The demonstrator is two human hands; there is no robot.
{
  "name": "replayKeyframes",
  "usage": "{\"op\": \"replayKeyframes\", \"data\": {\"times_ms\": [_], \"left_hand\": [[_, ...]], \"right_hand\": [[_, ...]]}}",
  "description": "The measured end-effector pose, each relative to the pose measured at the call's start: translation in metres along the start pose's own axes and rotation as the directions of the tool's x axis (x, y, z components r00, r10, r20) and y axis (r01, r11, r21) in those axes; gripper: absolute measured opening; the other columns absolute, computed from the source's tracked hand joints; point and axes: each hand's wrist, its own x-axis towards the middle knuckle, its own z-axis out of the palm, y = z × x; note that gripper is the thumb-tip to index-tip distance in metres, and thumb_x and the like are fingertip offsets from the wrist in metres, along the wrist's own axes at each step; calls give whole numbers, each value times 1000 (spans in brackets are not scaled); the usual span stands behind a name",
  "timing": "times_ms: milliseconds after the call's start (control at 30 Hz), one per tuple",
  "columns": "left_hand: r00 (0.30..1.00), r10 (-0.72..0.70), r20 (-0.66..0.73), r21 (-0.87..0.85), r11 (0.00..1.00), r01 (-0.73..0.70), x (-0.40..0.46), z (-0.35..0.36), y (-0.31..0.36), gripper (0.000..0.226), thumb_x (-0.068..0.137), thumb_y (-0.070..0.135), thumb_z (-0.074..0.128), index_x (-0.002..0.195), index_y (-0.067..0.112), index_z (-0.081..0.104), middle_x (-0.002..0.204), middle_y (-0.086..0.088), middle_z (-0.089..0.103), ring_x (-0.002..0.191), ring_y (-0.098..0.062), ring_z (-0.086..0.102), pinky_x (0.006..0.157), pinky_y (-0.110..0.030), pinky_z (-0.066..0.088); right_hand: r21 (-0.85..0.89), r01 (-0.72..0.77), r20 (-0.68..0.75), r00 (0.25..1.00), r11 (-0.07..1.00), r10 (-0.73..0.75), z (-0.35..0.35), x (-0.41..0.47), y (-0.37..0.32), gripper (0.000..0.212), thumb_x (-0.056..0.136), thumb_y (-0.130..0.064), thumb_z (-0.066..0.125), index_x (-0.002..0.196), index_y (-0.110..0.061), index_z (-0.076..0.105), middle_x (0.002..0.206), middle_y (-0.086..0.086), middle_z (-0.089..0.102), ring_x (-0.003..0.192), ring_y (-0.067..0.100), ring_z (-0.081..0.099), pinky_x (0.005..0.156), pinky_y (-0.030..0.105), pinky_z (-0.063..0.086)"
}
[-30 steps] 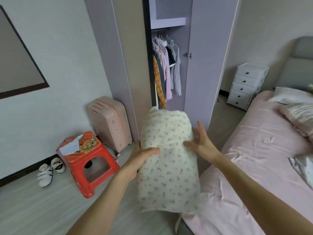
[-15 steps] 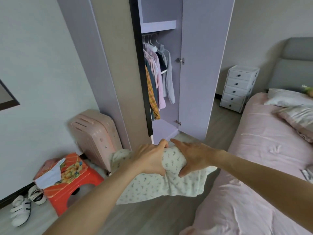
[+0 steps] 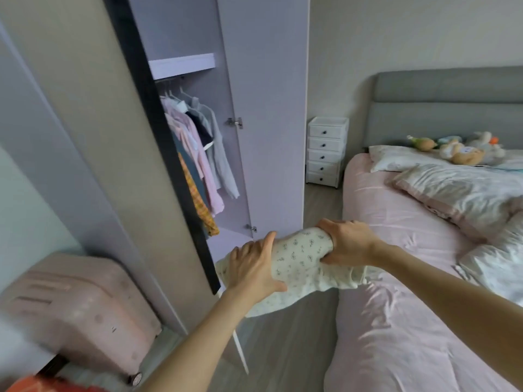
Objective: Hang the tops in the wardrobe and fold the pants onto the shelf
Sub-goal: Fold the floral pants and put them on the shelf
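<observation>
My left hand (image 3: pixel 252 268) lies flat with straight fingers on the folded pants (image 3: pixel 300 261), and my right hand (image 3: pixel 346 243) curls round their far end, gripping them. The pants hang in the air between the bed (image 3: pixel 396 278) and the open wardrobe (image 3: pixel 263 108). Beyond them, tops (image 3: pixel 198 148) hang under a shelf (image 3: pixel 181 65). I can read no writing anywhere.
</observation>
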Motion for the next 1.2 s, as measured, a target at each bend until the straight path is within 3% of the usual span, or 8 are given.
{"op": "replayKeyframes", "data": {"times_ms": [200,433,700,867,967,1100,1167,1200], "left_hand": [[998,-59,30,-92,994,62,106,24,13,84,66,51,76,129,21,30,112,-2,62,101,-26,59,87,-39,40],[997,7,79,30,1000,-9,273,-8,-15,56,61,48,76,105,24,51,96,1,65,88,-25,61,70,-30,37],[998,-11,55,213,977,-1,451,-99,-66,49,59,50,77,91,23,51,89,2,62,75,-20,52,66,-30,39],[987,-107,-119,305,942,139,494,-182,-119,54,61,57,74,101,25,58,90,4,63,84,-21,59,70,-31,44],[942,-205,-266,280,918,279,501,-226,-152,54,60,56,75,102,26,60,92,6,65,85,-20,58,71,-31,43],[806,-362,-469,101,884,456,508,-283,-200,42,57,56,77,84,28,59,77,11,61,76,-15,56,61,-28,35],[701,-482,-525,-115,857,503,511,-301,-227,40,54,52,79,76,26,59,74,10,63,74,-14,59,59,-27,38],[649,-548,-527,-257,831,493,515,-309,-244,39,53,49,81,77,25,62,76,8,65,75,-15,62,62,-28,45]], "right_hand": [[-47,-197,-76,978,979,193,0,55,49,59,68,-46,67,121,-31,45,108,-8,63,92,21,61,69,28,41],[121,-250,12,968,961,250,-21,191,130,68,59,-46,72,121,-31,48,99,-8,60,92,20,59,73,30,46],[343,-20,-128,989,939,68,-71,377,195,72,61,-50,73,125,-31,45,95,-11,60,97,19,59,84,31,43],[268,198,-319,942,943,-108,-127,488,171,77,70,-54,69,136,-31,36,126,-4,56,122,19,48,113,46,15],[99,292,-556,809,951,-191,-146,536,138,73,79,-46,64,142,-26,33,135,2,46,130,23,37,111,56,-1],[-205,458,-854,349,865,-387,-167,594,85,57,77,-14,62,132,-11,48,127,19,53,122,37,47,102,68,10],[-293,519,-827,283,803,-485,-173,623,60,56,78,-16,56,133,-14,48,133,18,49,126,37,43,102,69,15],[-274,558,-806,311,784,-503,-176,641,46,56,80,-17,55,135,-16,47,137,17,46,130,38,39,102,69,19]]}}
